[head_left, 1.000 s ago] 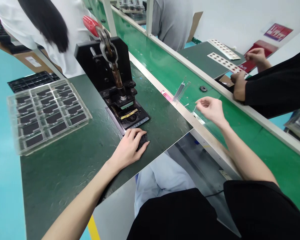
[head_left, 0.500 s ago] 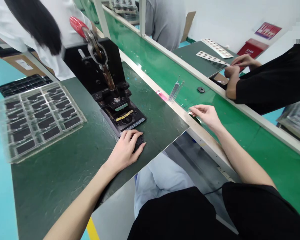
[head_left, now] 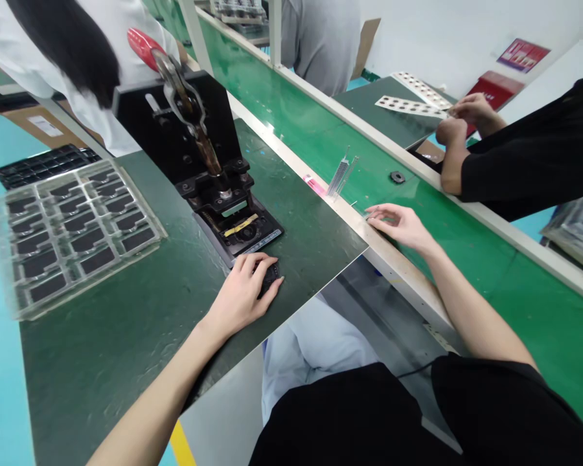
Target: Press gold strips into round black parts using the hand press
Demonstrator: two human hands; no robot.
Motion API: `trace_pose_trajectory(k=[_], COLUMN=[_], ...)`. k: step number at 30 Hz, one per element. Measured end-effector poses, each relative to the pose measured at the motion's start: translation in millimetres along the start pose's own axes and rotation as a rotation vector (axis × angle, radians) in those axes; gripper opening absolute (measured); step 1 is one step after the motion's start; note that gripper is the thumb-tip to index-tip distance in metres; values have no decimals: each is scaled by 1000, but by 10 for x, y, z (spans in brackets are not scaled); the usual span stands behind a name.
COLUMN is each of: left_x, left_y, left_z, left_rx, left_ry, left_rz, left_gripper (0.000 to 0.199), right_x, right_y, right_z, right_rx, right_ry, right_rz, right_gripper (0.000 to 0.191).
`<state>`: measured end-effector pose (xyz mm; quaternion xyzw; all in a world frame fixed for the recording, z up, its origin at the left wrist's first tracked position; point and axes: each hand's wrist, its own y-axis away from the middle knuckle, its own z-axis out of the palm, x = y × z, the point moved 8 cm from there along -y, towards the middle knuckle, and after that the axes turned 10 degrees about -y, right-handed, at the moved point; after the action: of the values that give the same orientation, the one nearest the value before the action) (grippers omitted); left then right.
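Observation:
My left hand (head_left: 243, 291) rests on the green table just in front of a black toggle-clamp press (head_left: 208, 149) with a red handle. Its fingers and thumb curl around a small flat black part (head_left: 271, 273), mostly covered by the hand. On the right, my right hand (head_left: 399, 225) is over the pale rail (head_left: 393, 259) beside the green belt, thumb and fingertips brought close together. Whatever lies at those fingertips is too small to make out. A yellow strip (head_left: 241, 226) lies across the press's base.
A clear plastic tray (head_left: 78, 236) of black parts lies on the left of the table. Clear thin-walled holders (head_left: 340, 178) and a pink item (head_left: 313, 184) stand along the rail. A black ring-like part (head_left: 397, 177) sits on the belt (head_left: 490, 259). Across it, a co-worker's hands (head_left: 461, 120) handle small things.
My right hand's fingers have straightened slightly and shifted a little left; the pale bit at their tips shows less. My left hand stays put. The ring-like part on the belt has shifted slightly right.

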<state>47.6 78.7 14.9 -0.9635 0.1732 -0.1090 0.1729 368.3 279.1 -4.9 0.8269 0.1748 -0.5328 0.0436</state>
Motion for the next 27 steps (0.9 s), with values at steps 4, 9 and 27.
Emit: trace_pose_trajectory(k=[4,9,27], left_x=[-18,-26,-6], left_y=[-2,-7,-2], left_z=[8,6,6], left_rx=[-7,-6,-1], left_ry=[32,33,-17], left_rz=[-19,-18,21], left_gripper=[33,33,32], right_x=[-90,-214,-175], right_y=[-168,-517,-623], right_z=[-222,25,305], right_rx=[20,-111,-234], right_ry=[123,347,293], right_rz=[-80,-261,-339], right_gripper=[33,24,20])
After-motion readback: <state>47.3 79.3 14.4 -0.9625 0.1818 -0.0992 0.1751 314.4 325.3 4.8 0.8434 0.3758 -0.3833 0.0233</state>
